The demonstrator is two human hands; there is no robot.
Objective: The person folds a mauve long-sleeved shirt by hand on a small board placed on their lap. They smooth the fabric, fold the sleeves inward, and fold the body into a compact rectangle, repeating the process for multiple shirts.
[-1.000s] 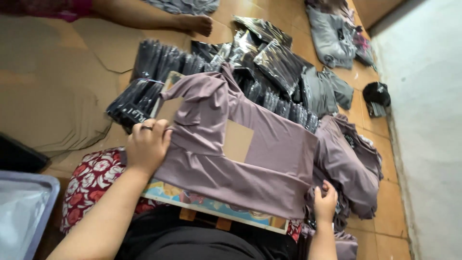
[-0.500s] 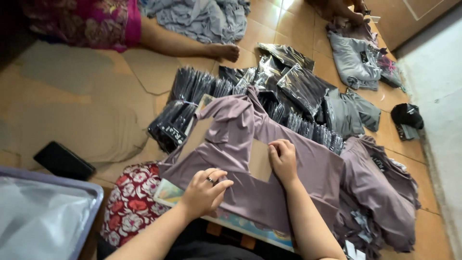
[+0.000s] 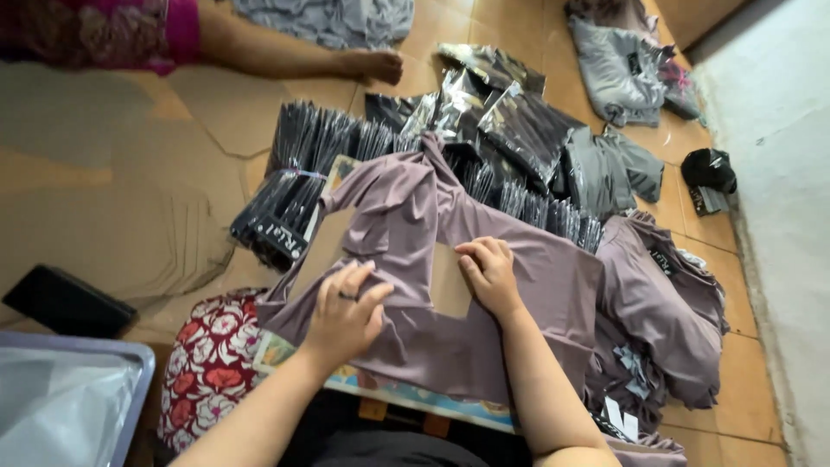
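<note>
A mauve garment (image 3: pixel 484 294) is spread flat over a patterned board (image 3: pixel 406 393) that lies across the lap, above the tiled floor (image 3: pixel 743 346), and a folding step is judged to be in hand. The left hand (image 3: pixel 346 311) is laid on the cloth near the lower left, its grip loosely curled, with the fingertips gathering a fold of fabric rather than closed around it. The right hand (image 3: pixel 488 275) is pressed palm-down at the middle, the fingers held together and flat at the edge of a tan cardboard insert (image 3: pixel 450 281) that shows through a gap in the garment; nothing is pinched by it. One sleeve (image 3: pixel 389 195) is seen stretched up and away toward the rows of black packaged items (image 3: pixel 294 186) stacked on edge behind. A pile of matching mauve garments (image 3: pixel 666 320) is heaped just to the right, touching the one being worked. Another person's bare foot (image 3: pixel 372 65) is seen at the far edge of the floor, well apart. The next move is judged to call for the loose side and sleeve to be drawn over the cardboard and smoothed, with the insert kept steady under the right palm so that the fold stays square.
</note>
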